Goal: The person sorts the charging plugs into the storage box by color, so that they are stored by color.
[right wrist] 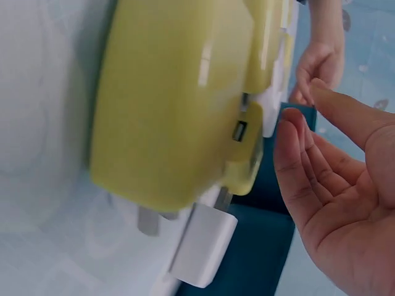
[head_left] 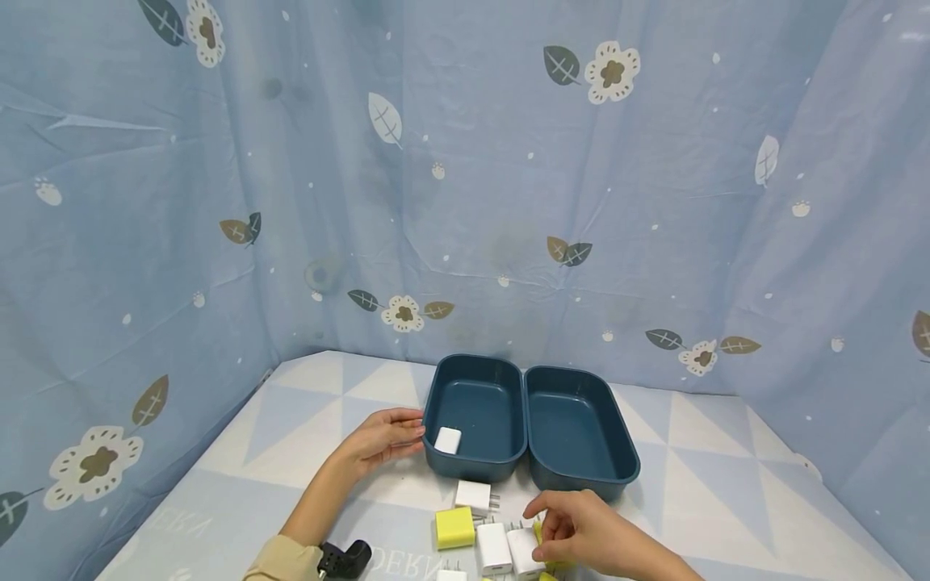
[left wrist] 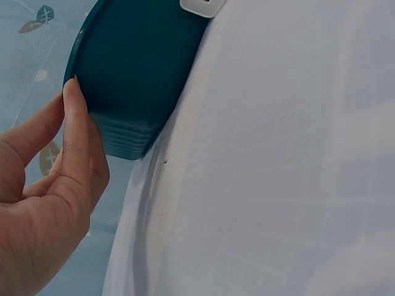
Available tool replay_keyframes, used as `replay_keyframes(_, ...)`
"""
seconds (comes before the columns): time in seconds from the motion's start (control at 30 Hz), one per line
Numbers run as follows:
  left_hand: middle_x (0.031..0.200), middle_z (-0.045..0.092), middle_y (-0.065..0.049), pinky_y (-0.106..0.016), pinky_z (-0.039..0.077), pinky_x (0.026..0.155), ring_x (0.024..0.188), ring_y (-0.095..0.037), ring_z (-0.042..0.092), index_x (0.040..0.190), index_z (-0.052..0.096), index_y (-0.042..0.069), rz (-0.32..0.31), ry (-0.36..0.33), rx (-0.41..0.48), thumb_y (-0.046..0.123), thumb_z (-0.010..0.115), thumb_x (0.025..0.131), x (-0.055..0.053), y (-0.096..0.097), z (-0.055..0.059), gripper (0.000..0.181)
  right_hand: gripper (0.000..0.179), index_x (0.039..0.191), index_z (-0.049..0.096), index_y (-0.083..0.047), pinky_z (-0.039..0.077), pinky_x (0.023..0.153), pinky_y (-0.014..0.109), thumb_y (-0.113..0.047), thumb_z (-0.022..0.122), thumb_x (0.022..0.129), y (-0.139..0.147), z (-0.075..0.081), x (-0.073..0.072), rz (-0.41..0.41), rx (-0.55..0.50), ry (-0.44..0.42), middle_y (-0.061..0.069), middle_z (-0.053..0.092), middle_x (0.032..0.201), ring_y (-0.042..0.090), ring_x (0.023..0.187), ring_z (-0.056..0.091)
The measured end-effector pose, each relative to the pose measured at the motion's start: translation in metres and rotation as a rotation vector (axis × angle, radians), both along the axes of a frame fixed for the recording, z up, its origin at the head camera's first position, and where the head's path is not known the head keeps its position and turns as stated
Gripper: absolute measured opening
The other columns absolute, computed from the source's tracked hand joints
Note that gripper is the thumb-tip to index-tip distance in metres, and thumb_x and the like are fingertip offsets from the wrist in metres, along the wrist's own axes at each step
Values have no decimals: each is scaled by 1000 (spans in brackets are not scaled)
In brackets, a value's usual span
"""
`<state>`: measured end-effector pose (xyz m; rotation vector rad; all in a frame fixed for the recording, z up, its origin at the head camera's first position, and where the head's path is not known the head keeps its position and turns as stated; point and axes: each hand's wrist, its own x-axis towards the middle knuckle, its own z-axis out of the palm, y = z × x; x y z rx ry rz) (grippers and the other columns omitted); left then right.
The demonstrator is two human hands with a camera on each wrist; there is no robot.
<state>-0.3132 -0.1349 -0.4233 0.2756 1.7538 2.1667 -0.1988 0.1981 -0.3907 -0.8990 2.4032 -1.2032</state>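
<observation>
My left hand point(head_left: 388, 438) is beside the left dark blue bin point(head_left: 475, 468), its fingertips touching the outer wall near the rim. In the left wrist view, the fingers point(left wrist: 75, 129) lie fairly straight against that wall. A white charger point(head_left: 447, 440) lies inside this bin. My right hand point(head_left: 581, 532) hovers over a group of plug chargers, its fingers loosely bent and nothing between them. Below and beside it are a white charger point(head_left: 525, 552) and a yellow charger point(right wrist: 166, 105), the latter large in the right wrist view.
A second dark blue bin point(head_left: 581, 478) stands against the right side of the first. More chargers lie in front of the bins, among them a yellow charger point(head_left: 454, 528) and a white charger point(head_left: 474, 496). A patterned blue curtain point(head_left: 494, 202) hangs behind the table point(head_left: 697, 468).
</observation>
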Motion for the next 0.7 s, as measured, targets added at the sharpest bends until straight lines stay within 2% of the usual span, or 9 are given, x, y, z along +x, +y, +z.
replay_keyframes(0.23, 109, 54, -18, -35, 52, 85, 93, -20, 61, 131, 36, -15, -2, -2, -6, -2, 58, 88, 1, 0, 2, 49, 36, 108, 61, -6, 52, 59, 20, -20, 75, 78, -1, -8, -3, 22, 48, -56, -8, 61, 71, 5, 61, 57)
replay_keyframes(0.4, 113, 53, -21, -35, 52, 85, 93, -20, 61, 130, 37, -14, 5, -7, -8, -3, 58, 89, 1, 0, 3, 48, 39, 107, 64, -10, 50, 56, 21, -18, 79, 72, -7, -4, -3, -36, 126, -108, -5, 60, 69, 9, 60, 55)
replay_keyframes(0.5, 112, 53, -20, -34, 52, 85, 94, -21, 61, 130, 37, -15, 6, -4, -6, -3, 57, 89, 1, 0, 3, 48, 39, 105, 64, -11, 48, 55, 21, -18, 80, 71, -10, -3, -3, -45, 168, -89, -5, 59, 67, 8, 59, 53)
replay_keyframes(0.7, 112, 53, -20, -35, 51, 86, 96, -23, 61, 131, 36, -15, -3, -4, 6, -4, 56, 89, 1, 0, 2, 48, 40, 102, 64, -8, 46, 56, 19, -22, 81, 69, -13, -3, -2, -35, 210, 19, -11, 56, 63, 2, 57, 50)
